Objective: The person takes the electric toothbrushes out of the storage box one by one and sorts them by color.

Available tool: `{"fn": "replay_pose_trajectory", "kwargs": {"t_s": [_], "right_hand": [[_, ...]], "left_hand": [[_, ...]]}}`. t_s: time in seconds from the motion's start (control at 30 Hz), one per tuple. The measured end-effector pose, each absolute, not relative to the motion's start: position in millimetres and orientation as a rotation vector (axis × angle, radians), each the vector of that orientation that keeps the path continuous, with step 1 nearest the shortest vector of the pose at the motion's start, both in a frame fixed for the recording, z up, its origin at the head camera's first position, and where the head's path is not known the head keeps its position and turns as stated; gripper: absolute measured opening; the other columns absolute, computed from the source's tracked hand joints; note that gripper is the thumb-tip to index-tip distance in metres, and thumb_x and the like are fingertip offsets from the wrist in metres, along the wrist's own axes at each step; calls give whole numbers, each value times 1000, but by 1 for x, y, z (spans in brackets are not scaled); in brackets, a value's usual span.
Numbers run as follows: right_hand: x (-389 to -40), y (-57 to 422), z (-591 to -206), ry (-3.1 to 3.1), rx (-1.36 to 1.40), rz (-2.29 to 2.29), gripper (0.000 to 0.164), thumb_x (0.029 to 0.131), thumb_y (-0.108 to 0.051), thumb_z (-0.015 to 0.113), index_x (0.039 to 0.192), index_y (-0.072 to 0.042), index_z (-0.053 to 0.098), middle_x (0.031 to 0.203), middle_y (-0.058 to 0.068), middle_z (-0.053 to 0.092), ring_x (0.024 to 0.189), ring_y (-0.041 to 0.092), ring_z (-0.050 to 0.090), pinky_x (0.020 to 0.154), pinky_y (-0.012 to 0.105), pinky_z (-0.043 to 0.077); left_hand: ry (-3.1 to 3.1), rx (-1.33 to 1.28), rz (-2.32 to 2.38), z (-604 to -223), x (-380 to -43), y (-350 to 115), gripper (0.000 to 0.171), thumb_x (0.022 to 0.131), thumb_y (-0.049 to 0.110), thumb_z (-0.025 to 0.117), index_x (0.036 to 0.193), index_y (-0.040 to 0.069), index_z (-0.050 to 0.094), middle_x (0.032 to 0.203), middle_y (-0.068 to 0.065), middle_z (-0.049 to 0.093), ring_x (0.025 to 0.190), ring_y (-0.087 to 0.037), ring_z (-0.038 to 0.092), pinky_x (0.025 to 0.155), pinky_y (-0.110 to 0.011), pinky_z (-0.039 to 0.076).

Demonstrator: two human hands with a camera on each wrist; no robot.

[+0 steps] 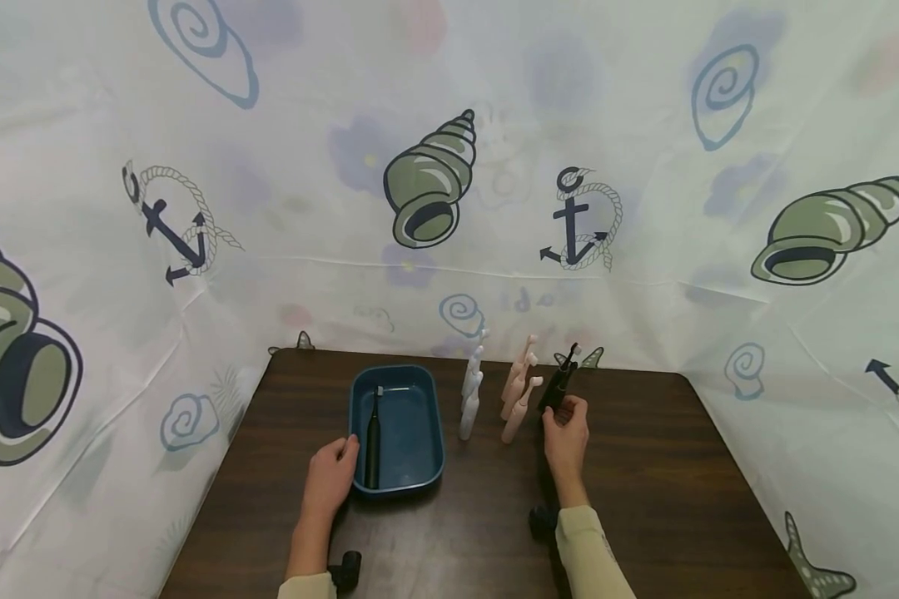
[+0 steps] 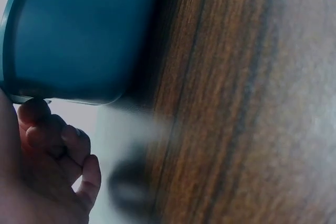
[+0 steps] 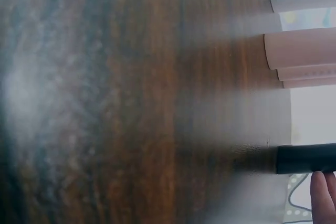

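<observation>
My left hand grips the left rim of a blue tray; in the left wrist view its curled fingers are at the tray's edge. Inside the tray a black electric toothbrush lies lengthwise along the left side. On the right, my right hand holds an upright black electric toothbrush low on its handle, between thumb and fingers. Another black brush overlaps it in the head view. In the right wrist view, fingertips touch the handle, whose base is close to the tabletop.
Several pink electric toothbrushes stand in a row left of the black ones. Several white ones stand between these and the tray. All are on a dark wooden table, with a patterned cloth behind and around it.
</observation>
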State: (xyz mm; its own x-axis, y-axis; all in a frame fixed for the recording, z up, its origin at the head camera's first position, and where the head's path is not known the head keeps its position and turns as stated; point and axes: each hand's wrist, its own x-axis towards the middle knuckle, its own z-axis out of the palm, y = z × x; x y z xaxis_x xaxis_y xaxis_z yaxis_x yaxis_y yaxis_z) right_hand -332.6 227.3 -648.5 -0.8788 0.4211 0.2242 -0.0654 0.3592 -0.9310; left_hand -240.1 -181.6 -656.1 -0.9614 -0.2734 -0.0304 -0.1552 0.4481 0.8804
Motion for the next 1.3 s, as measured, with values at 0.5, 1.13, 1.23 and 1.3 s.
{"fn": "replay_pose_trajectory", "kwargs": {"t_s": [0.5, 1.13, 1.23, 1.3], "right_hand": [[-333, 223, -649, -2164, -297, 1568, 39, 103, -11, 68, 138, -4, 52, 135, 19, 63, 123, 32, 65, 95, 22, 52], [-336, 224, -652, -2153, -306, 1568, 43, 101, -8, 70, 139, -4, 51, 136, 19, 63, 122, 33, 66, 91, 20, 50], [-334, 225, -652, -2158, -304, 1568, 46, 101, -7, 70, 142, -3, 50, 136, 20, 62, 122, 34, 66, 85, 13, 47], [-333, 225, -653, -2165, -301, 1566, 47, 101, -7, 69, 143, -3, 49, 136, 21, 62, 121, 35, 66, 82, 10, 46]], "left_hand": [[-2640, 399, -1429, -651, -239, -180, 51, 114, 46, 46, 73, 16, 39, 65, 1, 32, 56, -18, 31, 60, -33, 29], [-2608, 403, -1447, -652, -241, -180, 52, 114, 47, 46, 72, 16, 40, 65, 1, 32, 56, -18, 31, 59, -33, 30], [-2598, 391, -1445, -652, -241, -180, 51, 114, 45, 46, 72, 16, 39, 67, 1, 33, 57, -17, 32, 61, -33, 31], [-2587, 386, -1448, -652, -241, -180, 51, 114, 42, 47, 72, 16, 39, 68, 0, 33, 58, -16, 32, 62, -32, 31]]}}
